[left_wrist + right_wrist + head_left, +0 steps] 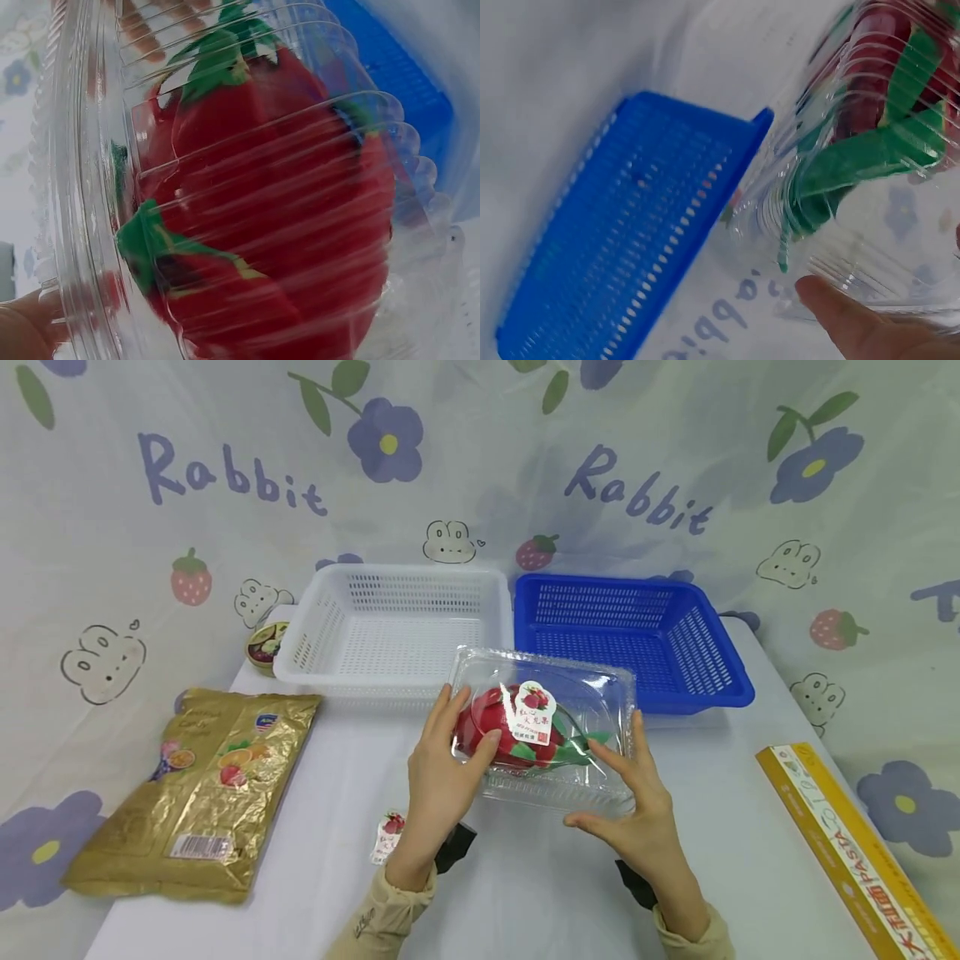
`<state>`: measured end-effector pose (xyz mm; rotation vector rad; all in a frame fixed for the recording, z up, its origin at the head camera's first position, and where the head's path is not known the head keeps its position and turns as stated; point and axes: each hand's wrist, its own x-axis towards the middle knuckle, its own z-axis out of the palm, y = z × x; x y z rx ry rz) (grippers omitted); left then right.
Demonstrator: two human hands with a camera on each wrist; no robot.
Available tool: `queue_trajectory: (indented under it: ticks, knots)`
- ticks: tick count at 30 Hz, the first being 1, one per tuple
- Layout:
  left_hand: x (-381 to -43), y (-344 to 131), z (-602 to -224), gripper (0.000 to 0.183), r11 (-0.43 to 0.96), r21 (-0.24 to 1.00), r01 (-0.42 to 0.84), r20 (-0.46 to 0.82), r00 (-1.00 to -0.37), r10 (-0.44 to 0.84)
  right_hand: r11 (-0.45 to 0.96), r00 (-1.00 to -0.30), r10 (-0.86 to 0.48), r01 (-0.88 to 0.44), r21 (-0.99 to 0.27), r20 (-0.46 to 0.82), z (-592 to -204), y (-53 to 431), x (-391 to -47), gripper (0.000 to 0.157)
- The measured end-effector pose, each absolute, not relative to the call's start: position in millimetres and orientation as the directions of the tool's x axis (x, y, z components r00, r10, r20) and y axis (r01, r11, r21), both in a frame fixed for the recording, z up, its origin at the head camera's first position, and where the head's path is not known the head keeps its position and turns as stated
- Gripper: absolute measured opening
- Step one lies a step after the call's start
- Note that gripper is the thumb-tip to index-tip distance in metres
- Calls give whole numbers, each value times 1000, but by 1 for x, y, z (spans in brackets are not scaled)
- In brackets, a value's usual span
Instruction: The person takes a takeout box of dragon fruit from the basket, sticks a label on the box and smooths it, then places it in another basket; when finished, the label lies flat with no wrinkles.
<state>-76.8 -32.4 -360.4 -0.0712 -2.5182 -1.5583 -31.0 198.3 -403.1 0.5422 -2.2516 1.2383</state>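
Observation:
A clear plastic box (600, 681) with a red and green dragon fruit (487, 720) inside is held tilted above the white table. A white label sticker (542, 727) with fruit printing is on its lid. My left hand (444, 764) grips the box's left side, thumb over the front. At the right side, my right hand (647, 806) holds the box with spread fingers, thumb near the lower edge. The left wrist view shows the dragon fruit (270, 195) through ridged plastic. In the right wrist view, a fingertip (817, 292) is at the box's edge.
Behind the box stand a white basket (397, 681) and a blue basket (705, 697). A gold candy bag (202, 793) lies left, a yellow pasta box (847, 852) right. Another label (386, 835) lies by my left wrist, and a round tin (264, 647) sits beside the white basket.

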Motion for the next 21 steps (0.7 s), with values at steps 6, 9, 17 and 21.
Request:
queue_trajectory:
  ticks: [6,9,17,21]
  knots:
    - [-92,-24,-348,61,454,873,178,217,-976,-35,651,-789,-78,-503,-569,609,-391,204,-40,91]
    - [-95,-18,-345,61,465,859,213,262,-964,-42,632,-783,-27,-495,-596,622,-387,207,-46,86]
    - [-104,3,-342,50,388,843,374,427,-903,-57,345,-792,101,-540,-768,602,-377,228,-65,63]
    - [-109,16,-349,45,277,857,434,462,-886,-43,146,-794,153,-570,-808,588,-377,244,-78,56]
